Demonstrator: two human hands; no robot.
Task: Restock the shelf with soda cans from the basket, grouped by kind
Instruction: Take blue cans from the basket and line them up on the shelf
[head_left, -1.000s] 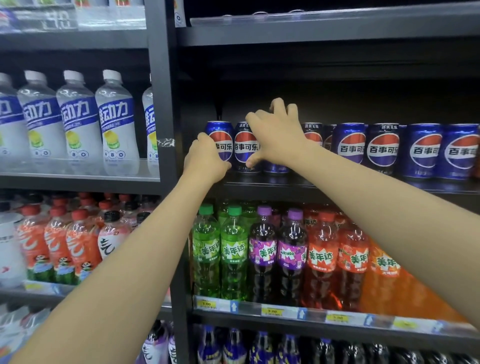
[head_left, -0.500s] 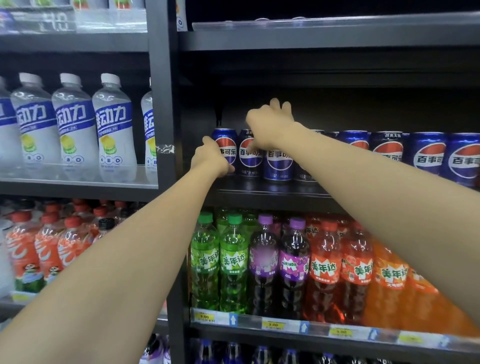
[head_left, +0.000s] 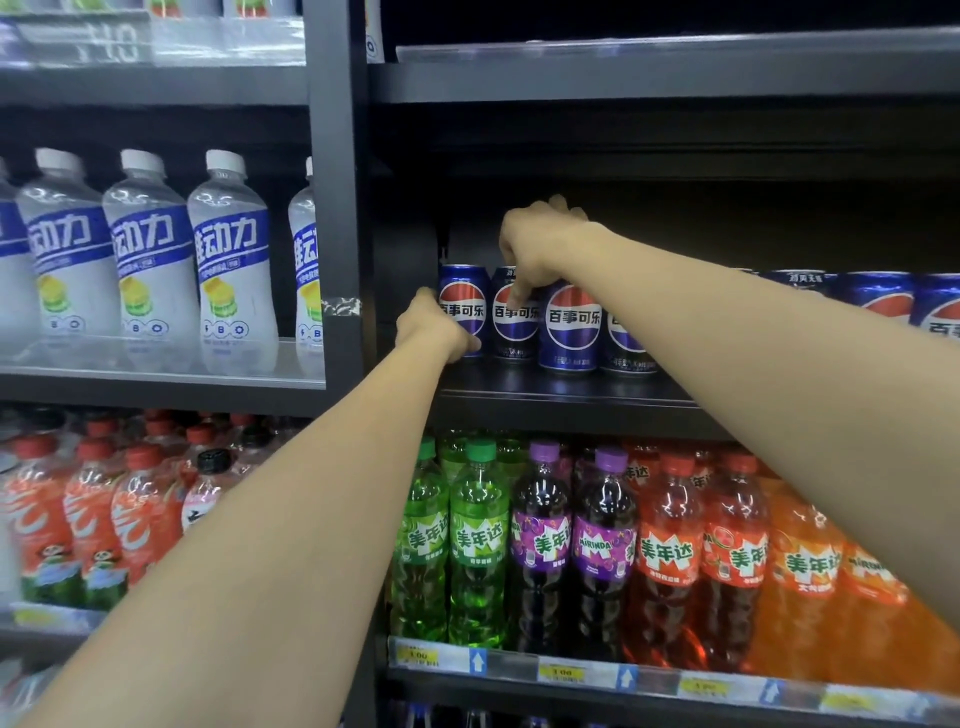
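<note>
Aligning the blue cans: the left hand grips the leftmost can, the right hand pinches its neighbour; next, seemingly, squaring them off.

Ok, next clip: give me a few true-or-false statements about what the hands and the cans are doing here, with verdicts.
1. The left hand is at the leftmost blue cola can on the can shelf. True.
2. The right hand reaches under the cans from below. False: it comes over the tops of the cans, its fingers hanging down in front of the second can.
3. The blue cans stand upright. True.
4. The cans share their shelf with the green bottles. False: the green bottles stand one shelf lower, beside the purple bottles.
5. The white bottles are to the right of the cans. False: they are in the bay to the left.
</note>
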